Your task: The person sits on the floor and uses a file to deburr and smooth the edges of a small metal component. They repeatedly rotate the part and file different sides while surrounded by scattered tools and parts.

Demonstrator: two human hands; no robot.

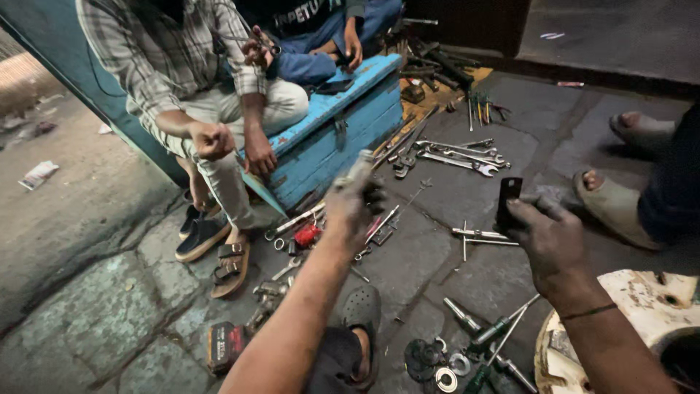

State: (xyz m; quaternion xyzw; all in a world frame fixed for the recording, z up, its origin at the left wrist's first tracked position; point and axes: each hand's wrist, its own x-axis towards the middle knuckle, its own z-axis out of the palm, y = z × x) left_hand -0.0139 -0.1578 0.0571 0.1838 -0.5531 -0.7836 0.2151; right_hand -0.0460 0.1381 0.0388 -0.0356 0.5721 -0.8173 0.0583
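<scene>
Left hand (354,208) clenched round a pale blurred tool, right hand (547,233) gripping a flat black part (508,201), both raised above scattered wrenches (459,157) for reach.

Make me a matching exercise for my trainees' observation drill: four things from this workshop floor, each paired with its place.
Things:
1. Black part
2. Spanners
3. Blue box
4. Washers

Places:
A. Under the seated people
B. In the right hand
C. On the stone floor near the bottom edge, below the screwdrivers
D. Laid out on the floor just right of the box

Pairs: 1-B, 2-D, 3-A, 4-C
</scene>
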